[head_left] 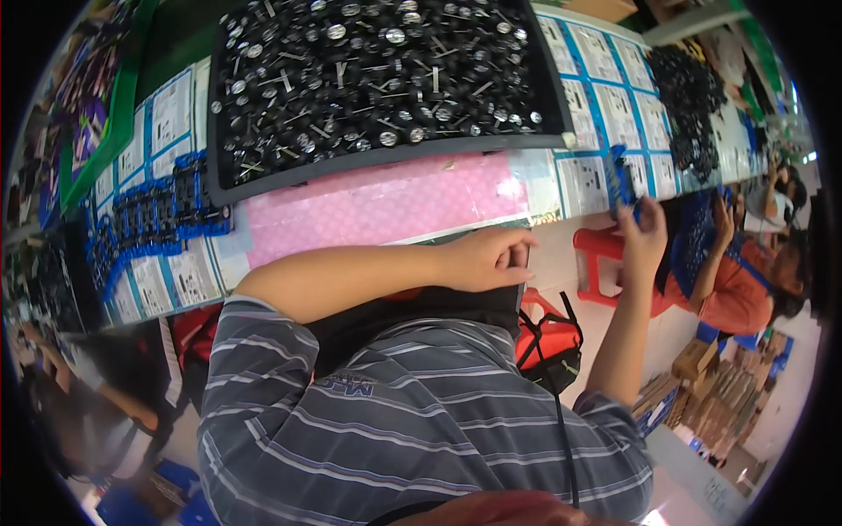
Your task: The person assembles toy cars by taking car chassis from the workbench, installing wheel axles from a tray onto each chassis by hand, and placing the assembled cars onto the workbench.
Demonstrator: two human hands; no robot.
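Observation:
My right hand grips the lower end of a narrow blue plastic strip with dark parts on it. The strip stands tilted over the table's right part, above printed sheets. In front of my body, beside the table edge, my left hand is loosely curled, and nothing shows between its fingers. Beyond it lies a pink mat. A large black tray behind the mat is full of small black parts with shiny metal discs and pins. Similar blue strips with black parts stand in rows at the left.
Printed sheets with blue borders cover the tabletop. A heap of black parts lies at the far right, a green-edged bin at the left. A red stool stands below the table. Another person in orange sits at the right.

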